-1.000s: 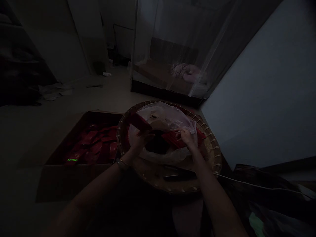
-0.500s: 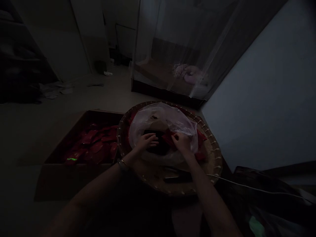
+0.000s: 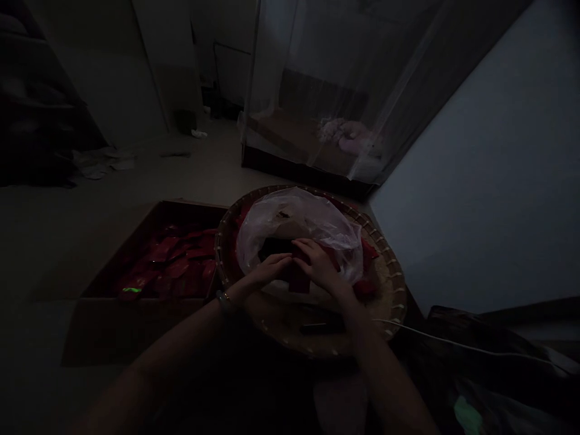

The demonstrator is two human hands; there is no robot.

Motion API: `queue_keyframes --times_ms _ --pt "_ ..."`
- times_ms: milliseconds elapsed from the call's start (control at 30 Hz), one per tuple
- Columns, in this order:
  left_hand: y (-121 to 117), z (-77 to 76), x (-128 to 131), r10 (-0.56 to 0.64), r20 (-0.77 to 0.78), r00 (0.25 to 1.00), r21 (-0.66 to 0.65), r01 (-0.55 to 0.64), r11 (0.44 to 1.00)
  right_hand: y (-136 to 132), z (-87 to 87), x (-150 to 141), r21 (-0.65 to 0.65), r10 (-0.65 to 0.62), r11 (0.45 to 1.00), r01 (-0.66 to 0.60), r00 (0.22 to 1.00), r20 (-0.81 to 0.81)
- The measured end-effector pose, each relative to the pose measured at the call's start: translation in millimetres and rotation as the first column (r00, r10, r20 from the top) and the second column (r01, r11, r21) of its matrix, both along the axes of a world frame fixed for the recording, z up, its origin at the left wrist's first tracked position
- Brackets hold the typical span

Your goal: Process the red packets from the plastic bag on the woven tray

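Note:
The light is dim. My left hand (image 3: 270, 270) and my right hand (image 3: 319, 266) meet over an open clear plastic bag (image 3: 254, 220). Between their fingertips is a small red packet (image 3: 299, 283), its lower part hanging below the fingers; both hands look closed on its upper edge. Dark contents (image 3: 273, 246) too dim to name show in the bag's mouth. The bag lies on a round woven bamboo tray (image 3: 388, 266). More red packets (image 3: 366, 286) lie by the bag's right side.
Left of the tray stands an open cardboard box (image 3: 106, 326) with many red packets (image 3: 174, 257) in it. A dark, long tool (image 3: 315, 327) lies at the tray's near side. A white cord (image 3: 453, 341) runs off right. Beyond are a netted bed (image 3: 290, 136) and a pale wall (image 3: 489, 181).
My right hand has moved left and my left hand slightly right, so their fingertips now meet. The red packet, earlier in my right hand alone, has come between both hands.

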State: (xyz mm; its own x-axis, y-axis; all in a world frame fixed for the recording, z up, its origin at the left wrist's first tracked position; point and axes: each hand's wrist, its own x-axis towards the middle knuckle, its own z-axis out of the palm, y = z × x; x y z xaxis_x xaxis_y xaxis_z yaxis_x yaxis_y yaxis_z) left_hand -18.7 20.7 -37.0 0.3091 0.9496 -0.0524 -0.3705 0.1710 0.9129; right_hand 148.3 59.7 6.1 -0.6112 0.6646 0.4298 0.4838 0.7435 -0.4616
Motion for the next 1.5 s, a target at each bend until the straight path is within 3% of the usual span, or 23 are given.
queue_keyframes --times_ms 167,333,467,700,933,1067,1200,1333,1400,1500 --pt "-2 3.3 -1 0.006 -0.092 0.996 0.073 0.001 0.997 -1 -9.0 -2 0.061 -0.074 0.995 0.075 0.997 -0.021" --pt "-1 4.9 -5 0.152 -0.230 0.961 0.189 -0.109 0.976 -7 -13.4 -4 0.163 -0.201 0.965 0.207 0.978 -0.051" --pt "0 4.6 -4 0.192 -0.246 0.950 0.230 -0.135 0.964 -9 -12.2 -2 0.228 -0.171 0.959 0.170 0.985 -0.017" --pt "1 1.6 -4 0.171 -0.219 0.961 0.178 -0.133 0.975 -12 -19.8 3 0.306 -0.152 0.941 0.143 0.988 0.008" --pt "4 -6.5 -1 0.277 -0.290 0.916 0.300 -0.188 0.935 -12 -12.7 -1 0.293 -0.218 0.933 0.210 0.976 -0.008" --pt "7 -12.6 -3 0.300 -0.310 0.902 0.281 -0.214 0.936 -10 -3.3 -2 0.181 -0.170 0.968 0.175 0.985 -0.041" --pt "9 -13.6 -11 0.242 -0.361 0.901 0.192 -0.182 0.964 -8 2.9 2 -0.128 -0.299 0.951 0.283 0.945 -0.131" --pt "11 -7.0 -17 0.260 -0.419 0.870 0.292 -0.142 0.946 -9 7.8 6 -0.509 -0.174 0.858 0.065 0.970 -0.169" --pt "12 -4.1 -19 0.265 -0.450 0.853 0.347 -0.106 0.932 -8 10.6 7 -0.586 -0.139 0.810 0.003 0.972 -0.187" --pt "17 -4.3 -24 0.254 -0.453 0.854 0.381 -0.071 0.922 -7 13.4 8 -0.582 -0.160 0.813 0.021 0.969 -0.189"
